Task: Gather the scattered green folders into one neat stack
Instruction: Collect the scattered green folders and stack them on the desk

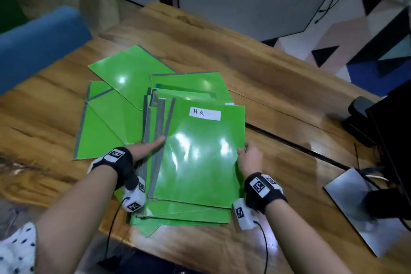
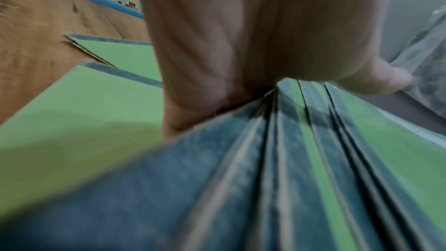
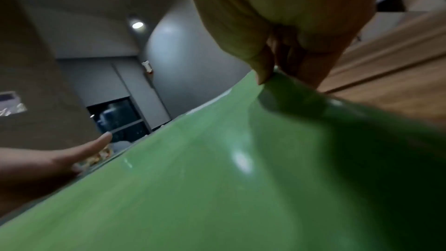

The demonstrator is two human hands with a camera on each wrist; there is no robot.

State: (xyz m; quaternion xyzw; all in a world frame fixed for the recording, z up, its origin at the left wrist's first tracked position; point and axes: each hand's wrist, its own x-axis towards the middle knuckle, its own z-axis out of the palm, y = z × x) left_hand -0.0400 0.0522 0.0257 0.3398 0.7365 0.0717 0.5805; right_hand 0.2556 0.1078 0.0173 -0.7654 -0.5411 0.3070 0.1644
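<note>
Stack of green folders sits at table's near edge — between both hands. L hand grips its spine side, thumb on top; R hand pinches top folder's right edge — loose folders lie left.

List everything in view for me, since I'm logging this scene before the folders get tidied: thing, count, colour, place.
green folders: several, exact count unclear, green with grey spines, overlapping in a loose pile at mid-table
H.R label: one, white, on the top folder
loose folders: about three, green, fanned out left of the pile
table: one, brown wood, under everything
blue seat: one, blue, beyond the table's left edge
monitor stand: one, silver base, table's right edge
left hand: one, fingers on the pile's spine edges, thumb on top
right hand: one, grip pinching the top folder's right edge
</note>
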